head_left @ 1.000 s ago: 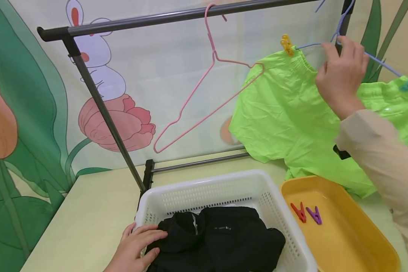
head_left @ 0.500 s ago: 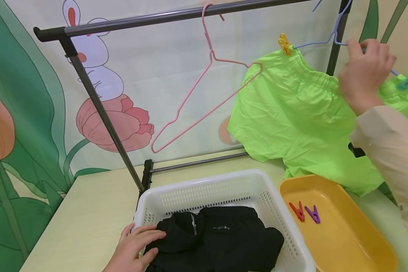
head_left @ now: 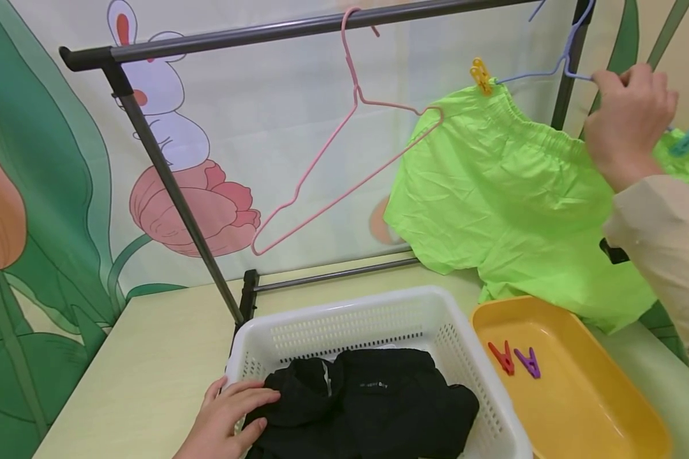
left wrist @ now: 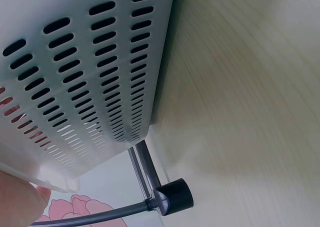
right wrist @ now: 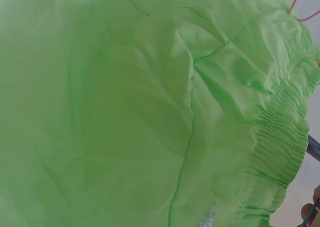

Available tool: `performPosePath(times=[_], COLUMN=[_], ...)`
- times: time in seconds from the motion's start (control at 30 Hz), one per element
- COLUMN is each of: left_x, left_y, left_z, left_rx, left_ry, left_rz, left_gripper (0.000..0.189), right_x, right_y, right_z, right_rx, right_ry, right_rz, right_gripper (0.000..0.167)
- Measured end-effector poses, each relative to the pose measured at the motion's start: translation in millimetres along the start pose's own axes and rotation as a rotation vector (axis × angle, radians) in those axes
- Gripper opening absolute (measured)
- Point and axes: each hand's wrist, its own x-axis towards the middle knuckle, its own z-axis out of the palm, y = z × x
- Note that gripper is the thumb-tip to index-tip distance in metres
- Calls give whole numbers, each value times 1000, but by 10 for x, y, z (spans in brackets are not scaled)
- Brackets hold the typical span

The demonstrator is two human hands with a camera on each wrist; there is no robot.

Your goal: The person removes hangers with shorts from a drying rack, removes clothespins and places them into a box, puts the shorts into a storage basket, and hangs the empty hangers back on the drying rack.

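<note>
The slotted side of a white plastic basket (left wrist: 89,62) fills the upper left, beside the pale wood-grain tabletop (left wrist: 240,107). Pink shows through a few slots at the far left. Part of the left hand (left wrist: 18,201) appears at the lower-left corner. Beyond the basket, dark metal tubes (left wrist: 95,217) meet a black end cap (left wrist: 176,196) near a pink printed flower (left wrist: 80,206)

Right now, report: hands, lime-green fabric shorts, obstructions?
Right hand gripping thin blue hanger; left hand touching black cloth garment. Shorts clipped on. No obstruction evident.
</note>
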Motion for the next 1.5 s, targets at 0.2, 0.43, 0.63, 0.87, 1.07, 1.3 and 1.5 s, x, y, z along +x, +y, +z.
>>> performPosePath(times=[0.2,0.43,0.63,0.87,1.07,1.3,1.5], left_x=[15,31,38,34,41,34,18], left_y=[3,17,14,17,29,39,47], left_z=[4,3,8,24,14,16,7], left_rx=[-8,-9,-11,-16,-20,-53,-66], left_ry=[-5,-6,-10,3,8,-9,-9], left_rz=[-2,7,3,5,17,-7,-16], left_gripper=[28,28,28,28,27,25,25], right_x=[12,57,104,102,129,134,222], right_y=[18,26,51,86,115,112,84], right_z=[-48,-125,-170,-189,-222,-260,-321], right_rx=[-38,-62,-109,-194,-262,-308,-279], right_ry=[-52,-134,-182,-92,-113,-56,-18], right_rz=[9,64,68,-41,-81,-133,-151], right_gripper=[55,53,53,41,39,37,41])
